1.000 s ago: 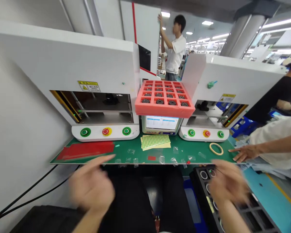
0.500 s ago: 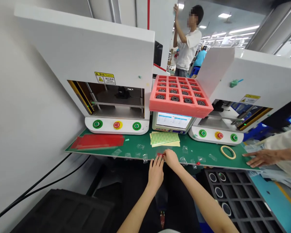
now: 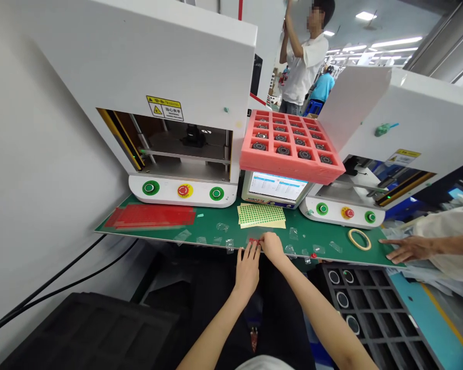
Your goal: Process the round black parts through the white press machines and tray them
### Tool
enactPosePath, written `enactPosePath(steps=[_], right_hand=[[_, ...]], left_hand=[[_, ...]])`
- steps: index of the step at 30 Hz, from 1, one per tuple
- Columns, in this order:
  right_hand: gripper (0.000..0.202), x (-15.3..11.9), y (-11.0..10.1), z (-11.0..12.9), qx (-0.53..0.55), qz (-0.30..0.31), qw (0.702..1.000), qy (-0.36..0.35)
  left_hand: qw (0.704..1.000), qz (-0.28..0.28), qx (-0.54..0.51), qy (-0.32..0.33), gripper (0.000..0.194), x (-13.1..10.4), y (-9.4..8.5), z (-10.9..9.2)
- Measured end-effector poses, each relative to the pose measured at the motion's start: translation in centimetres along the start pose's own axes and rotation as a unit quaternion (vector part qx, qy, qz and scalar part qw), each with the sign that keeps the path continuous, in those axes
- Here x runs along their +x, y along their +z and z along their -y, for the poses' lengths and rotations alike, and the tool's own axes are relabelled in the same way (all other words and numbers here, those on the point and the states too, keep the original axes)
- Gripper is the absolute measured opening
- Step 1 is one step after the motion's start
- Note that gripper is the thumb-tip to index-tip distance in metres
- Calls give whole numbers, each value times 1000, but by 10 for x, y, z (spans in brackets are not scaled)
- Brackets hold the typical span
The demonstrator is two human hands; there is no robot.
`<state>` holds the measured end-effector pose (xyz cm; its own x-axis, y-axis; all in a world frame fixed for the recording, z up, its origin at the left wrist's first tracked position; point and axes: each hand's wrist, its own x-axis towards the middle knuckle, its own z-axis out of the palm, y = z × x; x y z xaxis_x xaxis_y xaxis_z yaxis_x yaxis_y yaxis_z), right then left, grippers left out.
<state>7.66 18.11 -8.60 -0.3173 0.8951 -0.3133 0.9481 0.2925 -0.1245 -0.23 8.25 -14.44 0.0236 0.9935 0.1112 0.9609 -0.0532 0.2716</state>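
Note:
My left hand [image 3: 248, 267] rests at the front edge of the green table top, fingers stretched out and tips pressed on a small red piece [image 3: 253, 240]. Close beside it, my right hand [image 3: 272, 247] has its fingers curled in a pinch at the right end of that red piece. Clear film [image 3: 259, 232] seems to lie under or just behind the fingertips. The red piece is mostly covered by my fingers, so its exact shape cannot be made out. Behind my hands lie yellowish sheets of green dots [image 3: 261, 216].
Red strips [image 3: 150, 216] lie left; clear film scraps [image 3: 229, 245] and a tape roll [image 3: 359, 239] dot the green table [image 3: 204, 226]. Two white presses [image 3: 185, 61] flank a screen [image 3: 275, 186] under a pink foam tray [image 3: 293, 167]. Another person's hand [image 3: 411, 249] touches the right end.
The view has shifted slightly, so the machines appear a little larger and higher. Both my hands stay at the red piece with almost the same grip. The other person's hand stays on the table.

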Motion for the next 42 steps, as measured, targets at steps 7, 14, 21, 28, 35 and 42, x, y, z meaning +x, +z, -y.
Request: enactPosePath(steps=[7, 14, 21, 28, 35, 42], right_hand=[[23, 5, 1, -6, 28, 0, 1000, -2], [25, 5, 3, -9, 32, 2, 999, -2], [24, 3, -4, -8, 24, 44, 999, -11], [27, 20, -20, -9, 42, 127, 991, -8], [27, 43, -36, -2, 46, 220, 974, 10], [32, 45, -26, 3, -12, 181, 983, 9]], left_hand=[[1000, 10, 4, -1, 63, 0, -2, -1], [1000, 15, 4, -1, 64, 0, -1, -1], [1000, 12, 8, -2, 65, -1, 3, -1], [1000, 7, 18, 3, 66, 0, 7, 1], [999, 4, 32, 10, 68, 0, 7, 3], [999, 4, 31, 11, 67, 0, 8, 3]])
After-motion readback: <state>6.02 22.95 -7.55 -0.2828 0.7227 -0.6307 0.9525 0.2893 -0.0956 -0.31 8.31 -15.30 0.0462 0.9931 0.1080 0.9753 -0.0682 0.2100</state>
